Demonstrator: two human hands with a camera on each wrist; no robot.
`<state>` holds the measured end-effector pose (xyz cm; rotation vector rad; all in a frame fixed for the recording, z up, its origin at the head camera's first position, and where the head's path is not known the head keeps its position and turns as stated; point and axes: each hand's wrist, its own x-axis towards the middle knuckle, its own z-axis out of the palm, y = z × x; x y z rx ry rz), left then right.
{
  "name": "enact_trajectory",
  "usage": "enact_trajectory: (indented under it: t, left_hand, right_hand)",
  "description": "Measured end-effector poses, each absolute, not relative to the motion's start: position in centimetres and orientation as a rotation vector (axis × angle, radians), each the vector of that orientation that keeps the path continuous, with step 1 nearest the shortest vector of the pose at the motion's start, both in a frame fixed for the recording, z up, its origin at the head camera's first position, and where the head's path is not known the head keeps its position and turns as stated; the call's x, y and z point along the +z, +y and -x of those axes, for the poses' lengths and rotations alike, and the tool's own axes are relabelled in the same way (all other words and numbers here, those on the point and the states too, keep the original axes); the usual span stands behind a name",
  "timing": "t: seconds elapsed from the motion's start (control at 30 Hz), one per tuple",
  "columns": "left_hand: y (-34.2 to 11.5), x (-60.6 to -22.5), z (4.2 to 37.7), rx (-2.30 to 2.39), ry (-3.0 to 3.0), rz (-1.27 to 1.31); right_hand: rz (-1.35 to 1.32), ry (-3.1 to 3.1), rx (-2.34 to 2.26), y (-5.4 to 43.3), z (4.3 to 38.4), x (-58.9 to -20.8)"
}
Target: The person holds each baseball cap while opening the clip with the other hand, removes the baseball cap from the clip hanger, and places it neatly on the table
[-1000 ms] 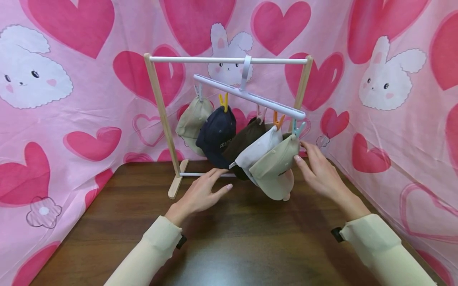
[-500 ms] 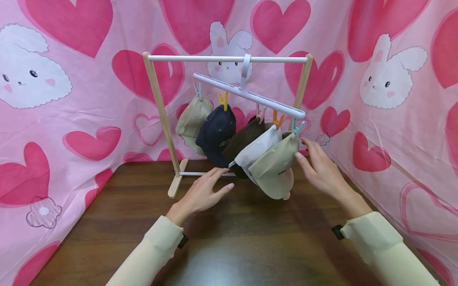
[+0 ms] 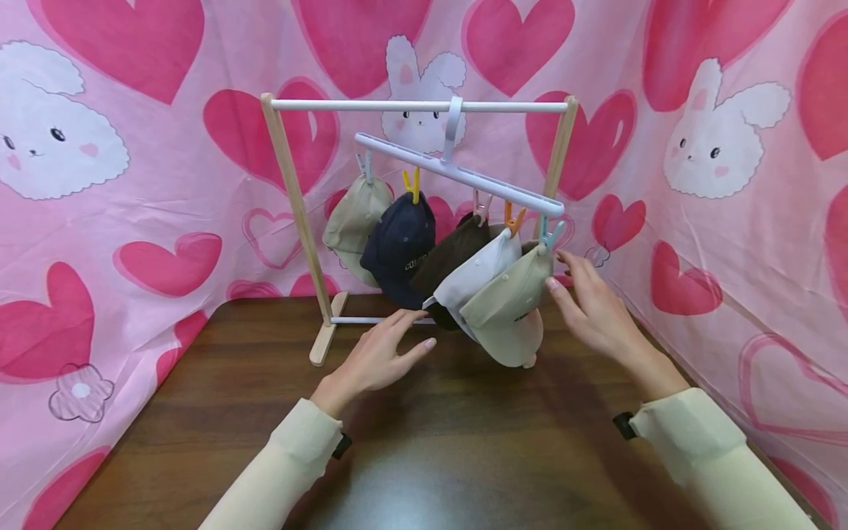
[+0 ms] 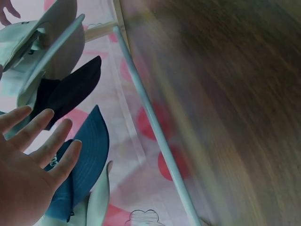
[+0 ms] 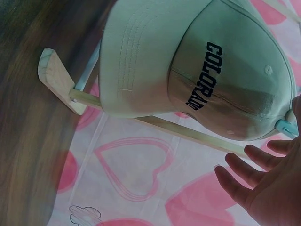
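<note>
In the head view, several caps hang by coloured clothespins from a tilted white hanger (image 3: 457, 174), its right end lower. From left to right they are a beige cap (image 3: 356, 224), a navy cap (image 3: 400, 239), a dark brown cap (image 3: 453, 258), a white cap (image 3: 473, 274) and another beige cap (image 3: 506, 305). My left hand (image 3: 374, 358), fingers extended, has its fingertips right at the white cap's brim edge. Beside the right beige cap, near its blue clothespin (image 3: 550, 232), is my right hand (image 3: 596, 313), fingers spread. "COLORADO" lettering on that beige cap (image 5: 225, 70) faces the right wrist camera.
A rack with wooden posts (image 3: 296, 206) and a white top rail (image 3: 364, 105) carries the hanger. It stands at the back of a dark wooden table (image 3: 424, 449). A pink curtain (image 3: 252, 44) printed with hearts and rabbits surrounds the table's back and sides.
The head view has tipped down slightly, so everything sits a little higher in it. Both hands stay nearly in place beside the caps.
</note>
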<state>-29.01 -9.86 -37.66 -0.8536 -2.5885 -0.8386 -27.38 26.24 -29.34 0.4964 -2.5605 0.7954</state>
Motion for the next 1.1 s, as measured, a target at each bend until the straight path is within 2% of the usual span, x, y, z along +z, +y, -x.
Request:
enact_trajectory:
  t: [1.1]
  left_hand:
    - [-8.1,-37.9,28.8,-0.827,-2.586,0.865]
  right_hand:
    - [-0.519,-2.521,0.763,25.6,27.4,-28.8]
